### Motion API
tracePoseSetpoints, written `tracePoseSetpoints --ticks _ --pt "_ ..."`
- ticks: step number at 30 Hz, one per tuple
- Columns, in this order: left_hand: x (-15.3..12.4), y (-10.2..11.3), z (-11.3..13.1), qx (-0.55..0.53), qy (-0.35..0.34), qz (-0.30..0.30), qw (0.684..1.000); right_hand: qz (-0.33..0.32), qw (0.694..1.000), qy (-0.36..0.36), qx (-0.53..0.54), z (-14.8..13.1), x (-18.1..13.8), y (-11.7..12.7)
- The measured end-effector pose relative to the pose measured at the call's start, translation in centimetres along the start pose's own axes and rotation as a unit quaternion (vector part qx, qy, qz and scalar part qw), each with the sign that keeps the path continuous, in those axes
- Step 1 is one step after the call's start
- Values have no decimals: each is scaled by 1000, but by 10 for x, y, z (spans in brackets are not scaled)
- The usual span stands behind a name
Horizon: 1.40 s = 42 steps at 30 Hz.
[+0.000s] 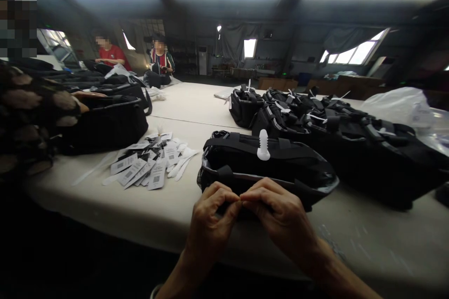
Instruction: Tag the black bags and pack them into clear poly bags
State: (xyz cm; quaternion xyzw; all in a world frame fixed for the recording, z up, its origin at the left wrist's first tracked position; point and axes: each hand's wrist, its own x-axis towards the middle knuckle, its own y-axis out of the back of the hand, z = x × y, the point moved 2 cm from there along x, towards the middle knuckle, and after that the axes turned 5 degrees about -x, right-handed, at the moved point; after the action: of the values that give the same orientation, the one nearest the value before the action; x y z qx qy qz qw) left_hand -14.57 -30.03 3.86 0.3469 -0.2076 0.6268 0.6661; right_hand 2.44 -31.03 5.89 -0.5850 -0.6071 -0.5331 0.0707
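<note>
A black fabric bag [242, 149] with an open top stands on the table in front of me. A white notched plastic strip [263, 145] sticks up from its strap. At the bag's near side, my left hand [213, 215] and my right hand [277, 210] meet with thumbs and forefingers pinched together, fingertips touching. Whatever lies between the fingertips is too small or hidden to name. To the left of the bag is a loose pile of printed paper tags [156, 174] with white notched strips [185, 163] beside it.
More black bags [336, 133] stand in a group at the right, several with white strips. Clear plastic wrap [403, 107] lies behind them. At the left, a person in a flowered sleeve [35, 112] reaches into another bag [108, 121]. Two people work across the table [189, 103].
</note>
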Motion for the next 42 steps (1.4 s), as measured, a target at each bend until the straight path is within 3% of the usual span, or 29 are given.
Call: tracePoseSetpoints --ticks 18,25,29,36,42 --pt "-1 -1 -5 39 -30 -7 999 5 999 30 -17 -5 7 3" --pt "-2 1 -2 38 -34 -34 998 -35 998 -47 23 -3 13 10" --pt "-2 3 3 63 -29 -54 996 -56 998 -16 17 -4 14 10" --pt "-4 0 6 133 -55 -18 989 -41 998 40 2 -6 9 6" --pt "-4 -3 4 116 -45 -37 991 -22 996 73 -36 -4 3 0"
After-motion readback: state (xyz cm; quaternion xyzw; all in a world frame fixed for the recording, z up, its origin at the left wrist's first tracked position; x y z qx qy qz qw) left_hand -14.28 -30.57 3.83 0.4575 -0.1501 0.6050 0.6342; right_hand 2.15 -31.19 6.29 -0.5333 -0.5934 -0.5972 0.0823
